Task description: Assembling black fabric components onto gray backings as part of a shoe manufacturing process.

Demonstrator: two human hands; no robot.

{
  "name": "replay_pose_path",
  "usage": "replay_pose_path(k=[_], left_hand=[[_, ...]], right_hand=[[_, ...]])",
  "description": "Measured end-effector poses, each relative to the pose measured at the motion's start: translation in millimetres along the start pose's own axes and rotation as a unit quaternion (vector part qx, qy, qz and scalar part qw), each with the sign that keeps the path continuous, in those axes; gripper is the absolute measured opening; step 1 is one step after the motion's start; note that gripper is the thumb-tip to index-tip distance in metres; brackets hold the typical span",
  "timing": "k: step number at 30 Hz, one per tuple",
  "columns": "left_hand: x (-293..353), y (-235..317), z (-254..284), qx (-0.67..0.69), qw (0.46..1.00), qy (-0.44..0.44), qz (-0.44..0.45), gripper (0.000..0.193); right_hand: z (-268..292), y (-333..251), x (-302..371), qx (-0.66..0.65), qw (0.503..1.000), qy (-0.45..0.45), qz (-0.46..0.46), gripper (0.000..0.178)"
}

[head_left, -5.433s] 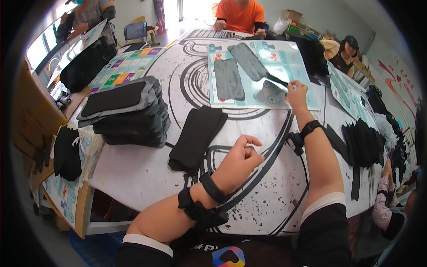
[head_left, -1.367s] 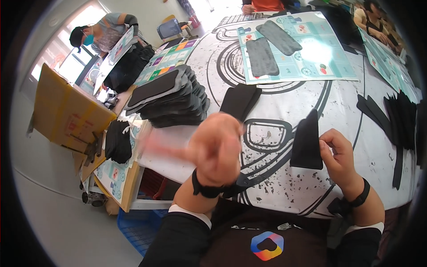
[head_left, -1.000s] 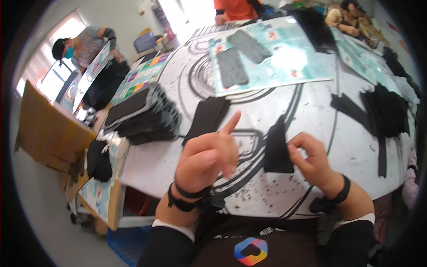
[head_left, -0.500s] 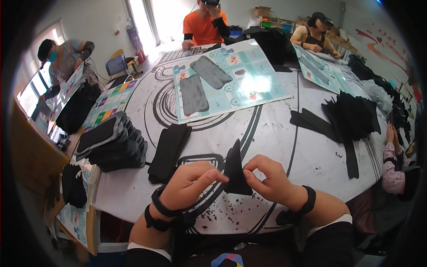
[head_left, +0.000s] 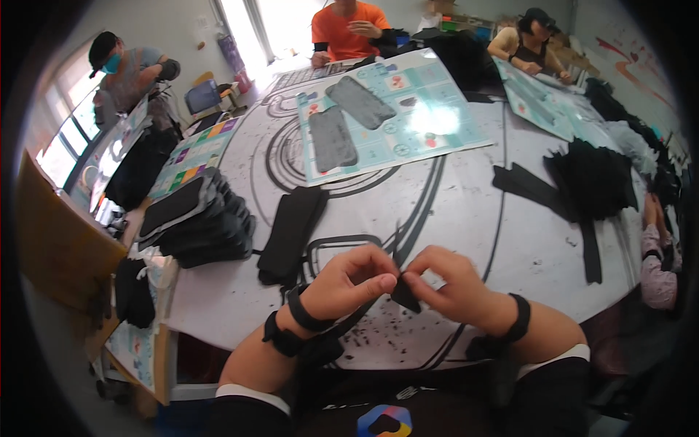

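In front of my body a small piece of black cloth (head_left: 405, 297) stands nearly edge-on between my hands. My left hand (head_left: 353, 280) pinches its left side with thumb and fingertips. From the right, my right hand (head_left: 453, 285) grips the same piece in a matching pinch. Beyond my left hand lies a flat stack of long black cloth pieces (head_left: 293, 233). Farther left, a taller pile of grey and black padded pieces (head_left: 198, 218) leans in layers.
A shiny teal printed board (head_left: 437, 149) across the table carries two grey cloth pieces (head_left: 335, 142). At right sit a heap of black cloth strips (head_left: 597, 178) and loose strips (head_left: 591, 251). Dark lint (head_left: 382, 331) dots the near tabletop. Other people work around the table, one in orange (head_left: 346, 33).
My left hand has come right and now pinches the black cloth, which has turned from broadside to nearly edge-on. The whole view has shifted a little.
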State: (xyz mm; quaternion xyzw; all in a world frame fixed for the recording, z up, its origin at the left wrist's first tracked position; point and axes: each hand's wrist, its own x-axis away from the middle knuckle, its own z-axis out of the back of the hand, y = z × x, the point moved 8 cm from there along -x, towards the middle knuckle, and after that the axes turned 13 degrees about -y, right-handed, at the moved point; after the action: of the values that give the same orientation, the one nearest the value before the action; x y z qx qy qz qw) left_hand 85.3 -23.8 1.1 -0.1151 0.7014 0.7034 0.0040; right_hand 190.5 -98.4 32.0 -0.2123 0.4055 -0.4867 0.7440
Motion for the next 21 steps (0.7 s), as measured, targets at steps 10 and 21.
replay_pose_path(k=[10,21], left_hand=[[18.0,60.1,46.1,0.091,0.934,0.08,-0.336,0.032],[24.0,59.7,29.9,0.067,0.934,0.117,-0.332,0.062]], right_hand=[[15.7,3.9,-4.7,0.003,0.999,0.029,-0.013,0.004],[5.0,3.9,0.6,-0.011,1.0,0.014,-0.024,0.005]])
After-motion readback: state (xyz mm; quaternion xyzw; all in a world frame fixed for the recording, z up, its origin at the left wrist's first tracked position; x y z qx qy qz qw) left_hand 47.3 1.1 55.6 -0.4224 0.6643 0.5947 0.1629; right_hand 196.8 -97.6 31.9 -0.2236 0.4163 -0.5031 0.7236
